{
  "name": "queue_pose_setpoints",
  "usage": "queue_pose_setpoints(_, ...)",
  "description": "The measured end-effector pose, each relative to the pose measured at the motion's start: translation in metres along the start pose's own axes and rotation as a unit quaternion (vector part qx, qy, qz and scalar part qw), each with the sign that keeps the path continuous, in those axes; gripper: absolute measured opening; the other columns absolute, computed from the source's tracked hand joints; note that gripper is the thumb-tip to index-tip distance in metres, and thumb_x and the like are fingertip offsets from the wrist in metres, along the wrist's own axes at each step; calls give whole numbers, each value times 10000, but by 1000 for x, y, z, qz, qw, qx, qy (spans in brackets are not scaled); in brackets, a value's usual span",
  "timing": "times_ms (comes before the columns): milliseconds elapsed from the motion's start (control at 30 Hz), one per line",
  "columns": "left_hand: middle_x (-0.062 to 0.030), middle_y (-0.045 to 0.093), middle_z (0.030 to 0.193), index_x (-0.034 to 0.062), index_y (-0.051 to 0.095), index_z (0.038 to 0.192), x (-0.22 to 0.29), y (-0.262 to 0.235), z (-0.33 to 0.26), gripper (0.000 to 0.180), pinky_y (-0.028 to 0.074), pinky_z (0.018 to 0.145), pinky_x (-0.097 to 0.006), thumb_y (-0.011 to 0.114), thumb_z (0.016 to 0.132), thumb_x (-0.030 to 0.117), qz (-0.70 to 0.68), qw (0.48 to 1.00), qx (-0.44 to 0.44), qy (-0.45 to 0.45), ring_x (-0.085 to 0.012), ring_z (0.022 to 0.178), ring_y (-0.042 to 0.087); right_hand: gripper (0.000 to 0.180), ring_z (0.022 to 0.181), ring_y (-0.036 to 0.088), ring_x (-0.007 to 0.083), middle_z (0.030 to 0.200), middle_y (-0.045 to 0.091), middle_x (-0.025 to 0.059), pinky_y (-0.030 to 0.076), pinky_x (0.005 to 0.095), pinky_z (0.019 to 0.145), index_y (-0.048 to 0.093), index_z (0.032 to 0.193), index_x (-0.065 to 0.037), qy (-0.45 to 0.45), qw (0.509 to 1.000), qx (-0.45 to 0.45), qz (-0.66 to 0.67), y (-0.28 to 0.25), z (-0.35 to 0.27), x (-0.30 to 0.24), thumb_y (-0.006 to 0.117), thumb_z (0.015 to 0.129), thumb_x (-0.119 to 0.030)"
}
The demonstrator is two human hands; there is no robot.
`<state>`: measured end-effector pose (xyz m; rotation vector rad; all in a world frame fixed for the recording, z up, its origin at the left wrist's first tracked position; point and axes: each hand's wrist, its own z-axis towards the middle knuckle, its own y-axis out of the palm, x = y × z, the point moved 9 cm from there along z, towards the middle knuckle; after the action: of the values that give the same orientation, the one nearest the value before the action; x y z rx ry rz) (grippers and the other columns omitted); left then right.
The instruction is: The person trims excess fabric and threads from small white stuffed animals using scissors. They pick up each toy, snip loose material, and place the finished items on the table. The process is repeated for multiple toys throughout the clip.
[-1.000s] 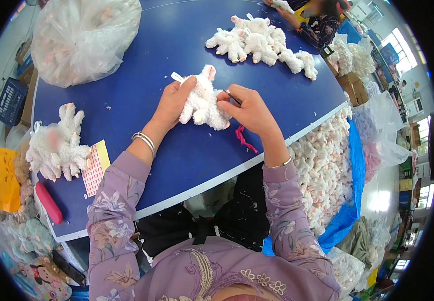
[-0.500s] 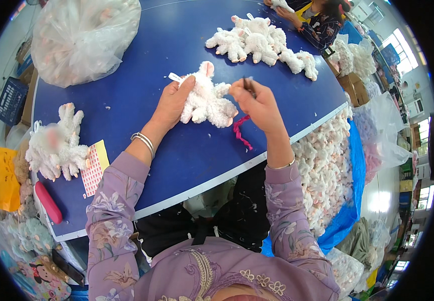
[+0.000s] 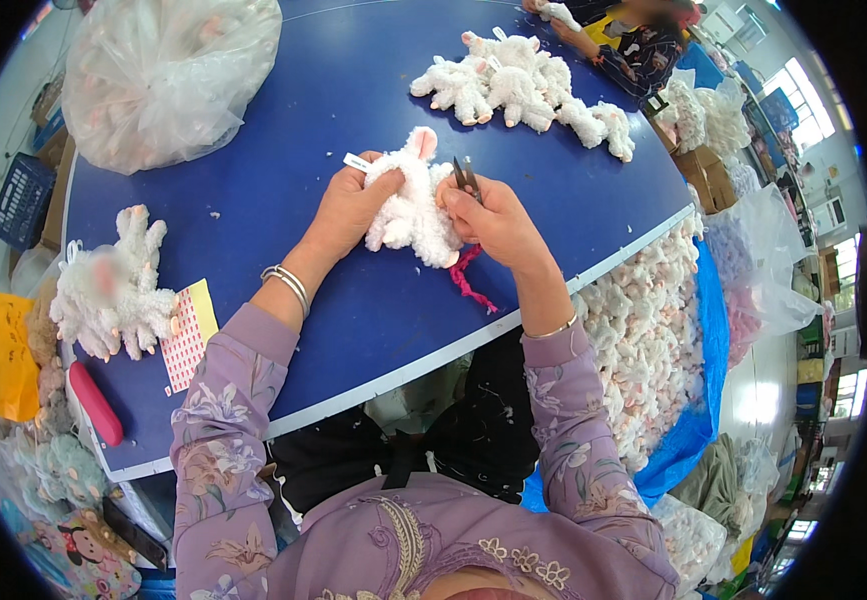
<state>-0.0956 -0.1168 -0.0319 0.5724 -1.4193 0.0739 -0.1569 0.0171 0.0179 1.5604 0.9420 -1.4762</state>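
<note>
A fluffy white plush animal [image 3: 411, 212] with a pink ear and a small white tag hangs just over the blue table, upright and in front of me. My left hand [image 3: 353, 205] is closed on its left side, with the thumb pressed across the front near the tag. On the other side, my right hand [image 3: 493, 218] is closed around dark thread snips [image 3: 465, 178], their points upward. Its fingertips touch the plush's right side. A twisted magenta cord [image 3: 470, 283] hangs below that hand; where its upper end is tied is hidden.
Several white plush animals [image 3: 513, 80] lie at the far right, near a co-worker's hand [image 3: 575, 38]. To the left are a big clear bag [image 3: 168, 80], another plush [image 3: 113, 290], a sticker sheet [image 3: 191, 335] and a pink case [image 3: 96, 403]. More plush animals [image 3: 643, 340] fill a blue-lined heap beyond the table edge.
My right hand has moved left against the plush, and the snips' points now show upward. The plush has turned slightly and shifted down a little. The magenta cord has swung left.
</note>
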Motion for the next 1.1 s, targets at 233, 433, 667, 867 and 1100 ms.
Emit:
queue_pose_setpoints(233, -29, 612, 953, 45, 548, 1075, 8, -2, 0, 182, 497, 709, -235, 574, 936, 161, -82, 996, 38, 11, -80, 822, 597, 249, 517, 307, 37, 654, 412, -41, 236, 203, 469, 565, 931, -12, -56, 994, 2, 98, -12, -8, -23, 494, 982, -245)
queue_pose_setpoints(433, -31, 609, 959, 39, 537, 1107, 8, -4, 1, 215, 497, 706, -235, 572, 940, 170, -64, 997, 39, 19, -80, 827, 597, 305, 585, 458, 134, 666, 529, 72, 371, 299, 527, 583, 911, 32, -159, 937, 86, -299, -8, -21, -56, 541, 937, -269)
queue_pose_setpoints(667, -27, 607, 954, 31, 535, 1102, 10, -3, 2, 211, 491, 703, -228, 570, 939, 160, -48, 998, 34, 30, -70, 821, 590, 365, 593, 501, 343, 666, 546, 201, 401, 406, 571, 568, 755, 40, -44, 915, 55, -397, 0, -12, -30, 578, 898, -296)
queue_pose_setpoints(867, -23, 609, 951, 33, 543, 1093, 10, -2, 1, 207, 489, 714, -225, 578, 937, 164, -38, 998, 24, 33, -70, 830, 587, 374, 600, 522, 353, 670, 560, 208, 406, 412, 573, 571, 755, 47, -54, 916, 71, -391, 1, -10, -32, 567, 903, -296)
queue_pose_setpoints(1100, -24, 610, 952, 30, 543, 1093, 13, 1, 0, 209, 493, 719, -226, 577, 936, 164, -40, 998, 22, 34, -71, 834, 588, 365, 603, 530, 361, 671, 565, 202, 408, 415, 567, 564, 745, 42, -73, 912, 75, -397, 4, -10, -36, 583, 894, -291)
